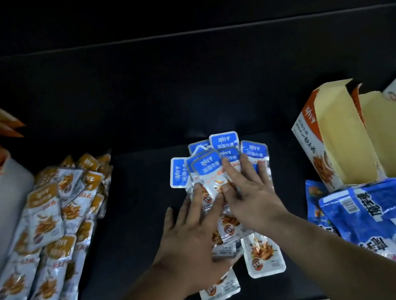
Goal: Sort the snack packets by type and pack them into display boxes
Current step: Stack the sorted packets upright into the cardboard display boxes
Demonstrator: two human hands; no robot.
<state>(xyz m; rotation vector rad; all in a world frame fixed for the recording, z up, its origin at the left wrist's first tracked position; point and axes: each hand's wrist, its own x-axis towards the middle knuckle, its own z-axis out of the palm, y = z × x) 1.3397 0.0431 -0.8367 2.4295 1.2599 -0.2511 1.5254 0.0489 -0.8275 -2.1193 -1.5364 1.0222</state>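
So far sorting looks mostly done and packing unstarted: orange-topped packets (45,219) lie heaped at left, display boxes (341,129) stand empty at far right, and my left hand (193,232) and right hand (249,191) press flat, fingers straight, gripping nothing, on the blue-topped packets (224,141) between.
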